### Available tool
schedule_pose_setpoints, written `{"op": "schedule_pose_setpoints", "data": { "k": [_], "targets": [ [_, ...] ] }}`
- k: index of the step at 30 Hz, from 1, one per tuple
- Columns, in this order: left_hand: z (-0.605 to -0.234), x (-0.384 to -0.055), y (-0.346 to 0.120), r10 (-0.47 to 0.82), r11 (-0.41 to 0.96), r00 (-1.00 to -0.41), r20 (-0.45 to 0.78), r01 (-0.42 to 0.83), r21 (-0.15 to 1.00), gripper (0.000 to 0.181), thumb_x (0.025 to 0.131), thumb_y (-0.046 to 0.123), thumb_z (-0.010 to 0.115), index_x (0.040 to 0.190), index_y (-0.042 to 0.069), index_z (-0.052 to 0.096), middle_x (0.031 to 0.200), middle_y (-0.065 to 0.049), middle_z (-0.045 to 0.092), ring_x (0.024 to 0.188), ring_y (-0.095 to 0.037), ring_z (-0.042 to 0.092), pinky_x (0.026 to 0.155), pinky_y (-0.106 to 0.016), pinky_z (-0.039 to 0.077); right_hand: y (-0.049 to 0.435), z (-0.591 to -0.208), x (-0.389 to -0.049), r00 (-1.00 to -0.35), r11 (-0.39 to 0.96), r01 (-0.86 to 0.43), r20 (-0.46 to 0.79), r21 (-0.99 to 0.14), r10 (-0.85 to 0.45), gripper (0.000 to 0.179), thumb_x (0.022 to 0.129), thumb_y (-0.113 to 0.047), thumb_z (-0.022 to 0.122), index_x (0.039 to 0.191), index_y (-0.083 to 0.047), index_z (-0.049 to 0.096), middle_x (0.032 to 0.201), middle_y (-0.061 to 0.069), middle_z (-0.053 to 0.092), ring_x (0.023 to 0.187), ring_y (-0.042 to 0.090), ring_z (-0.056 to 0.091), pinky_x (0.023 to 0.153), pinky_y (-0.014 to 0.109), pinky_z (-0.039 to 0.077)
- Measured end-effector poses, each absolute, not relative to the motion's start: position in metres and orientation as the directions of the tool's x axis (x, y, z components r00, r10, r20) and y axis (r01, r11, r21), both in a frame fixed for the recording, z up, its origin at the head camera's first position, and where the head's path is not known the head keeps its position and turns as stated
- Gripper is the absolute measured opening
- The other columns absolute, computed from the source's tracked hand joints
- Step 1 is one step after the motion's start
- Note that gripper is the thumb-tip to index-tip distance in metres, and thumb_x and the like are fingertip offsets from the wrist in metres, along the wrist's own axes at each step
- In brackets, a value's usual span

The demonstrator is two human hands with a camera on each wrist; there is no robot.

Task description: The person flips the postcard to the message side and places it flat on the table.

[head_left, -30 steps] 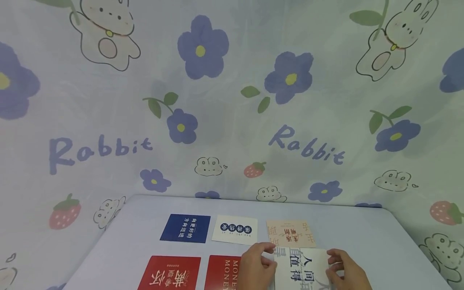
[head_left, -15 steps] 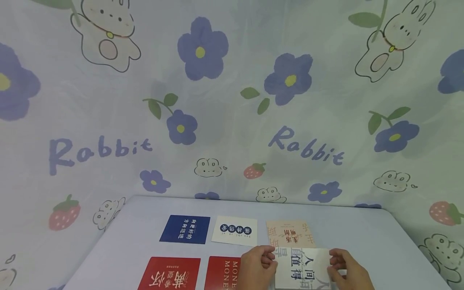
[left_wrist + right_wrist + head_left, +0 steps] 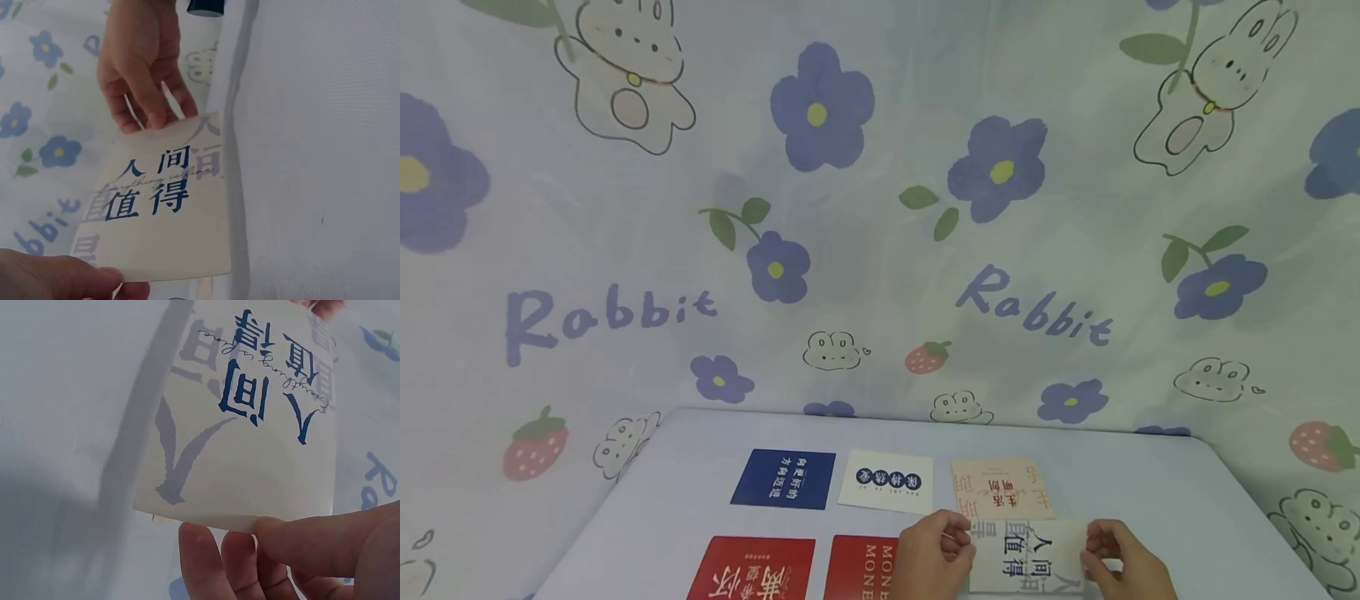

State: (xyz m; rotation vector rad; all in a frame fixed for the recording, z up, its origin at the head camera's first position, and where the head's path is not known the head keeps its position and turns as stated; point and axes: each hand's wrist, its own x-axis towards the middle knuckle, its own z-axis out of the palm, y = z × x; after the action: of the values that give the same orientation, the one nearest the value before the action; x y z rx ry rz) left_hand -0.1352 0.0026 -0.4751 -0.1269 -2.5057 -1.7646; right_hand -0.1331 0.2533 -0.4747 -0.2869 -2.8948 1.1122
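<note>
A cream card (image 3: 1026, 557) with dark blue Chinese characters and larger grey ones is held up off the table between both hands. My left hand (image 3: 931, 557) pinches its left edge, thumb over the printed face. At the opposite edge, my right hand (image 3: 1127, 562) grips it between thumb and fingers. In the left wrist view the card (image 3: 165, 237) is tilted, its printed side facing the camera. The right wrist view shows the right thumb (image 3: 300, 540) on the near edge, with fingers beneath. Just beyond it lies a peach card (image 3: 1002, 483), partly overlapped in the head view.
Two red cards, one with gold lettering (image 3: 859, 567) and one with white characters (image 3: 752, 571), lie on the left. Behind them are a blue card (image 3: 784, 479) and a white card (image 3: 886, 481). A rabbit-and-flower curtain (image 3: 880, 208) hangs behind the white table (image 3: 1157, 475).
The held card has tilted, and its near edge has come into the head view. Both hands keep their grip, the right shifting very slightly outward. The cards on the table stay put.
</note>
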Motion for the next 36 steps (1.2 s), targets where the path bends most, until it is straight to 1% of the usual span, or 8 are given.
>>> {"op": "schedule_pose_setpoints", "data": {
  "k": [6,16,21,23,28,30,36],
  "targets": [
    [-0.4731,-0.1351,0.0011,0.048,0.331,-0.991,0.125,0.134,0.934,0.012,0.081,0.005,0.079,0.086,0.012,0.071,0.070,0.015,0.060,0.061,0.001,0.056,0.060,-0.015,0.051,0.2543,-0.4738,-0.1333,-0.983,0.712,0.157,-0.039,-0.685,0.179,0.028,0.089,-0.002,0.071,0.109,0.008,0.056,0.091,0.005,0.063,0.087,0.023,0.065,0.069,0.032,0.059],
    [-0.4722,-0.1329,0.0008,0.030,0.354,-0.988,0.154,0.154,0.922,0.013,0.080,0.005,0.080,0.083,0.013,0.071,0.069,0.016,0.063,0.061,0.003,0.056,0.060,-0.016,0.051,0.2569,-0.4713,-0.1314,-0.983,0.688,0.147,-0.026,-0.711,0.183,0.023,0.088,-0.005,0.072,0.105,0.003,0.059,0.090,0.002,0.067,0.090,0.024,0.068,0.072,0.035,0.060],
    [-0.4724,-0.1329,0.0011,0.029,0.377,-0.985,0.172,0.170,0.911,0.013,0.080,0.007,0.081,0.083,0.014,0.071,0.070,0.017,0.063,0.062,0.004,0.056,0.058,-0.017,0.050,0.2587,-0.4705,-0.1308,-0.981,0.662,0.152,-0.033,-0.734,0.189,0.021,0.087,-0.005,0.074,0.102,0.001,0.061,0.092,0.003,0.068,0.090,0.022,0.068,0.072,0.033,0.060],
    [-0.4729,-0.1328,0.0014,0.025,0.379,-0.984,0.177,0.173,0.909,0.013,0.080,0.006,0.080,0.083,0.014,0.071,0.070,0.017,0.063,0.062,0.004,0.055,0.058,-0.017,0.050,0.2589,-0.4701,-0.1300,-0.981,0.655,0.150,-0.028,-0.741,0.192,0.020,0.086,-0.004,0.074,0.102,0.001,0.062,0.093,0.003,0.068,0.088,0.018,0.068,0.072,0.032,0.060],
    [-0.4727,-0.1322,0.0016,0.025,0.391,-0.986,0.167,0.164,0.906,0.015,0.080,0.005,0.080,0.082,0.015,0.070,0.071,0.017,0.063,0.063,0.004,0.055,0.058,-0.017,0.050,0.2599,-0.4692,-0.1268,-0.980,0.666,0.119,0.020,-0.736,0.196,0.017,0.085,-0.004,0.076,0.099,-0.002,0.066,0.094,0.004,0.072,0.082,0.012,0.070,0.072,0.030,0.060],
    [-0.4723,-0.1320,0.0014,0.028,0.394,-0.986,0.163,0.161,0.905,0.015,0.080,0.005,0.080,0.081,0.016,0.069,0.072,0.017,0.063,0.064,0.004,0.056,0.058,-0.018,0.050,0.2605,-0.4694,-0.1262,-0.980,0.675,0.109,0.033,-0.730,0.194,0.017,0.084,-0.006,0.077,0.098,-0.003,0.067,0.093,0.005,0.073,0.082,0.014,0.071,0.072,0.032,0.060],
    [-0.4733,-0.1317,0.0024,0.016,0.414,-0.987,0.162,0.154,0.897,0.015,0.081,0.007,0.080,0.080,0.017,0.069,0.073,0.019,0.064,0.065,0.005,0.056,0.058,-0.019,0.049,0.2620,-0.4708,-0.1257,-0.977,0.662,0.154,-0.013,-0.733,0.212,0.015,0.085,-0.010,0.077,0.098,-0.006,0.070,0.092,0.002,0.073,0.081,0.011,0.069,0.072,0.024,0.057]
  ]
}}
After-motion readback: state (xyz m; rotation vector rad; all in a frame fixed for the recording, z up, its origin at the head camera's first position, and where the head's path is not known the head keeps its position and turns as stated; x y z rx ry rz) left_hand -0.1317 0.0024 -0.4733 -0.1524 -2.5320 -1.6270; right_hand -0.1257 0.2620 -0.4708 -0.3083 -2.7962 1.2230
